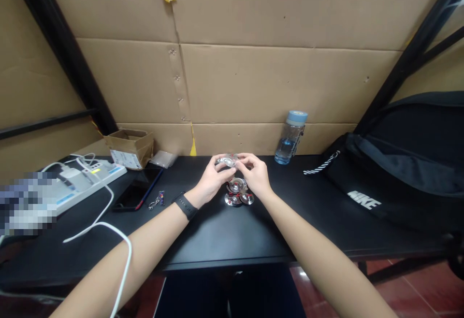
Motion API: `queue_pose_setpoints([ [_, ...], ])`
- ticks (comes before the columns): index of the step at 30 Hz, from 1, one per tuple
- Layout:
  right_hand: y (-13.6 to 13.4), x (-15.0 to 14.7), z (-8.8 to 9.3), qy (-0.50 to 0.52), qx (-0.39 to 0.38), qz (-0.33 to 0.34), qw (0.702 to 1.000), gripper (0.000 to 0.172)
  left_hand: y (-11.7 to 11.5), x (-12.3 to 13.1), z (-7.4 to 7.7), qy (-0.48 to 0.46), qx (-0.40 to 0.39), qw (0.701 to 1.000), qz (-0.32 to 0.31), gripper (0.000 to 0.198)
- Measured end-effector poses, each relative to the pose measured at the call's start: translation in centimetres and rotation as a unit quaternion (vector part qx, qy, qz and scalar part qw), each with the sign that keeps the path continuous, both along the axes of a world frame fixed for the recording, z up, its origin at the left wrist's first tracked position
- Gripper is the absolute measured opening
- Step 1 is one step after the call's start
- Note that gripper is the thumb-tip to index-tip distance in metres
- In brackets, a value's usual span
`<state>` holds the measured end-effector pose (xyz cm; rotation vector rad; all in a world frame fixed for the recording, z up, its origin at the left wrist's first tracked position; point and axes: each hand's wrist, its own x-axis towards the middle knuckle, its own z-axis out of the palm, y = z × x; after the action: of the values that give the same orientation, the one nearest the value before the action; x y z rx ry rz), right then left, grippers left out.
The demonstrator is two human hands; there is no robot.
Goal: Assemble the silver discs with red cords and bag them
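Smartphone (139,188), then the left hand (211,179), gripping a shiny metal piece (227,162) near red-marked metal discs (237,186), the right hand (257,175) gripping it too: apparently two-handed handling, whose next move calls for steady control; beyond, water bottle (289,141), black Nike bag (395,182).

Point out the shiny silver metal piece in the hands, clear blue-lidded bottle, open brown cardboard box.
Shiny silver metal piece (227,162): head view, exposed surface.
Clear blue-lidded bottle (290,137): head view, body.
Open brown cardboard box (127,147): head view, front wall.
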<state>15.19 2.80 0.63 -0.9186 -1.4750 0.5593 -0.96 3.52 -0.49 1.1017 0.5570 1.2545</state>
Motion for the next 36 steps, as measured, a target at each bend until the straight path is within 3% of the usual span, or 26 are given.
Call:
queue_pose_setpoints([
  [3, -0.5, 0.6, 0.8, -0.095, 0.034, -0.027, 0.994, 0.016, -0.2, 0.1, 0.1, -0.004, 0.004, 1.000, -0.014, 0.052],
  [6, -0.6, 0.9, 1.1, -0.111, 0.034, 0.010, 0.993, 0.015, 0.0, 0.1, 0.2, 0.000, 0.002, 1.000, -0.007, 0.055],
  [11, 0.0, 0.8, 0.8, 0.004, -0.023, 0.056, 0.998, 0.022, 0.6, -0.5, -0.1, 0.029, 0.015, 0.999, -0.003, 0.065],
  [17, 1.0, 0.9, 0.2, 0.103, -0.119, -0.013, 0.987, 0.024, 1.3, -1.0, -0.2, 0.031, 0.004, 0.999, -0.015, 0.063],
  [21, 1.0, 1.7, 0.3, 0.070, -0.097, -0.028, 0.992, 0.026, 2.2, -1.5, -0.1, 0.024, -0.028, 0.998, 0.042, 0.047],
  [25, 0.8, 2.1, 0.4, -0.050, -0.105, 0.015, 0.993, 0.045, 2.7, -2.1, 0.2, 0.035, -0.025, 0.998, 0.054, 0.024],
  [28, 0.6, 1.8, 0.2, -0.035, -0.147, 0.054, 0.987, 0.040, 2.8, -2.4, 0.3, 0.078, 0.019, 0.995, 0.062, 0.033],
  [33, 0.1, 1.7, 0.4, 0.004, -0.205, 0.152, 0.967, 0.058, 2.4, -2.7, 0.8, 0.175, 0.117, 0.970, 0.121, 0.042],
  [36, -0.1, 1.9, 0.6, -0.004, -0.226, 0.176, 0.958, 0.055, 2.2, -2.9, 1.1, 0.198, 0.143, 0.959, 0.141, 0.043],
])
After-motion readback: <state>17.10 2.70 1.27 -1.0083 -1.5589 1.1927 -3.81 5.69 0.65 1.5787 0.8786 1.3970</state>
